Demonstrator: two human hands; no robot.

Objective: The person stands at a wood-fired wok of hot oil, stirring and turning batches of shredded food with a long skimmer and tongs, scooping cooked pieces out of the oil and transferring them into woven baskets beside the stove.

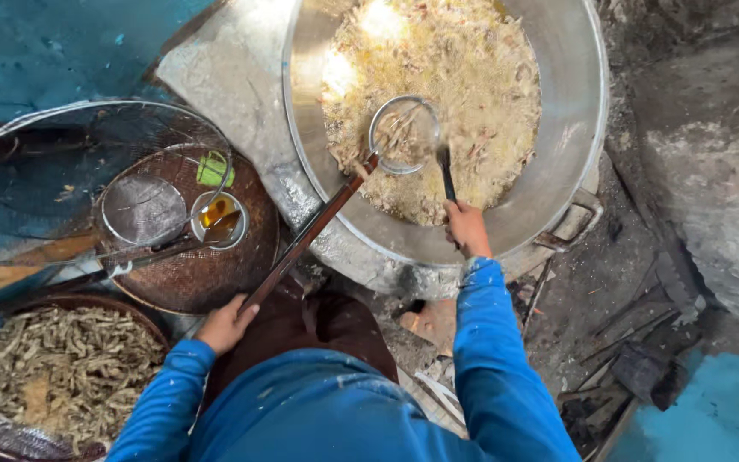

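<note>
The big metal wok is the fixed point here. It is full of bubbling oil and pale, stringy frying pieces. Over its middle sits a round wire skimmer with a small load of pieces in it. Its long wooden handle runs down and away from the wok to the left hand, whose fingers are wrapped around the handle's end. The right hand, at the wok's near rim, has its fingers closed on a dark, thin tool that pokes in beside the skimmer.

As a judgement: the frying looks well under way but unfinished — most of the batch is still in the oil and only one scoop is lifted.

Left of the wok, a woven tray holds a flat mesh strainer and a small metal bowl of amber liquid. Further left and nearer the person, a basket holds a heap of similar pieces. Whether those are raw or already fried I cannot tell.

The wok's far rim is cut off, glare blurs part of the oil, and the dark tool's tip is hidden in the froth — so its kind stays unclear.
</note>
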